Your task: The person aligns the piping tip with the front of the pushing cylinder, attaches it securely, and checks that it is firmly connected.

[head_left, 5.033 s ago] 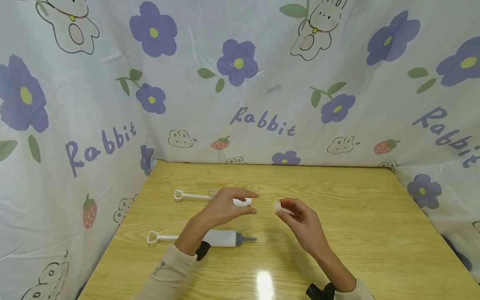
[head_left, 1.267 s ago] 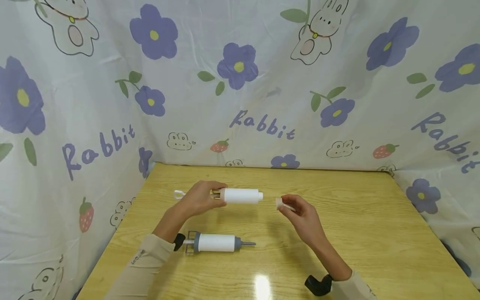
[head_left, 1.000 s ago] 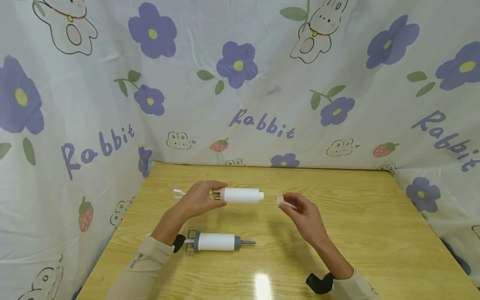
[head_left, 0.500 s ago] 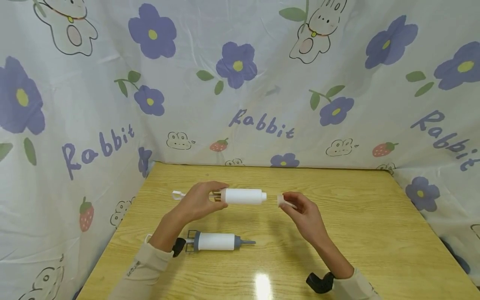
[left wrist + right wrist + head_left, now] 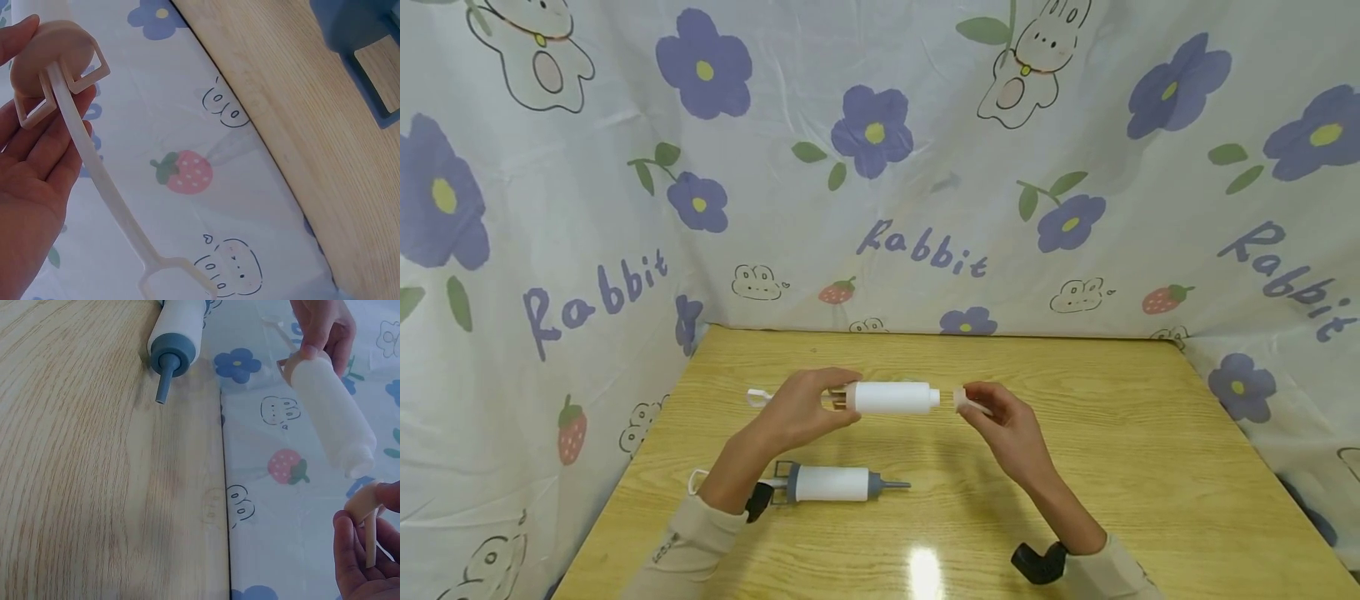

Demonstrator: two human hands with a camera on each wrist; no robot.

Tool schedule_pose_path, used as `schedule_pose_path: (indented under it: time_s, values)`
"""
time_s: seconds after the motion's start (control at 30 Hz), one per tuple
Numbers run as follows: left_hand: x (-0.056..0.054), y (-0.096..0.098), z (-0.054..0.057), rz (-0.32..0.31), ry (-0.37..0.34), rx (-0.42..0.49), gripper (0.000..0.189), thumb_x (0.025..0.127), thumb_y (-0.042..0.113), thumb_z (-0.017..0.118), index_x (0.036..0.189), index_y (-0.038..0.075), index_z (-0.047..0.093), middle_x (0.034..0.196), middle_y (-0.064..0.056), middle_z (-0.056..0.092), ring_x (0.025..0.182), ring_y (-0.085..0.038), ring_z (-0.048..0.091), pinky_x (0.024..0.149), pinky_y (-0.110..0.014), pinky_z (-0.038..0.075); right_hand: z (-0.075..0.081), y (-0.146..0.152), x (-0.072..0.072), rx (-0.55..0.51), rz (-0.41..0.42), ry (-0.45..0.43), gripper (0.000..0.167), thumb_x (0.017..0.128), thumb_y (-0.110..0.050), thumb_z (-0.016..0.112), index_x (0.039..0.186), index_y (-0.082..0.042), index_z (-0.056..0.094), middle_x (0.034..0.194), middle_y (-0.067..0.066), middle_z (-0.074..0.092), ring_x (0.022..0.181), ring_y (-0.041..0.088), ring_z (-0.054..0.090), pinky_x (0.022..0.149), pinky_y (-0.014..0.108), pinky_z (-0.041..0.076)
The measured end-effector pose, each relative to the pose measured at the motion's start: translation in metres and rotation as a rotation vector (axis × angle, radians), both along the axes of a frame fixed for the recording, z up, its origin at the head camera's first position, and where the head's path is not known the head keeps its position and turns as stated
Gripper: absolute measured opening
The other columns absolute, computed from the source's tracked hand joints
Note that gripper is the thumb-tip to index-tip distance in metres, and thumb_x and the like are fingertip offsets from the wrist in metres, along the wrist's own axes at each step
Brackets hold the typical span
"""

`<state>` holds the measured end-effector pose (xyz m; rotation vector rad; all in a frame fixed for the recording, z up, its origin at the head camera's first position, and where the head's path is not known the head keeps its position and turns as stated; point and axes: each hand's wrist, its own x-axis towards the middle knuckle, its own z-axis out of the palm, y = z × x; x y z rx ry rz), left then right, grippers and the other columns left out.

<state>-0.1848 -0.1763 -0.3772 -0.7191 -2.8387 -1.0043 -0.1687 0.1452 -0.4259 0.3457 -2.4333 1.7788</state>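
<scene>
My left hand [image 5: 799, 410] holds a large white plastic syringe [image 5: 892, 397] level above the table, thumb and fingers around its beige end cap [image 5: 37, 65]. In the left wrist view, square loops stick out from that cap and a white plunger rod [image 5: 106, 178] runs back to a ring handle. The syringe's narrow white neck [image 5: 934, 397] points at my right hand [image 5: 1011, 425]. There I pinch a beige nozzle cap [image 5: 359, 505] with a thin spout, its wide end facing the neck across a small gap.
Below the hands a second syringe [image 5: 832, 483] lies on the wooden table [image 5: 1112, 433], with grey-blue end cap and nozzle, the nozzle pointing right. My left wrist partly covers its plunger rod. A printed cloth [image 5: 820, 250] hangs behind and at both sides.
Earlier my left hand covered the syringe's barrel; it now grips the rear cap. Over the last second, the syringe has shifted right, narrowing the gap to the nozzle cap. My right hand barely moved.
</scene>
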Motion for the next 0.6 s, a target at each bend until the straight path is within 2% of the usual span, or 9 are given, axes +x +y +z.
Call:
schedule_pose_path:
  time_s: [0.23,0.6]
  values:
    - [0.0014,0.0025,0.0011,-0.009,-0.006,0.001,0.053,0.088,0.026,0.083,0.137,0.011,0.068,0.134,-0.008,0.071,0.109,-0.022,0.072,0.090,-0.044,0.060,0.0003,-0.0022,-0.0001,-0.020,0.010,-0.006,0.039,0.099,-0.026,0.071,0.132,-0.006,0.065,0.135,0.013,0.066,0.129,0.030,0.063,0.096,0.014,0.053]
    - [0.0023,0.0080,0.0023,-0.010,0.007,-0.019,0.053,0.089,0.027,0.082,0.137,0.011,0.068,0.136,-0.009,0.069,0.114,-0.025,0.071,0.093,-0.047,0.060,-0.0015,-0.0074,-0.0003,-0.048,0.015,0.003,0.035,0.099,-0.024,0.072,0.129,-0.007,0.067,0.130,0.014,0.068,0.125,0.032,0.065,0.094,0.015,0.054]
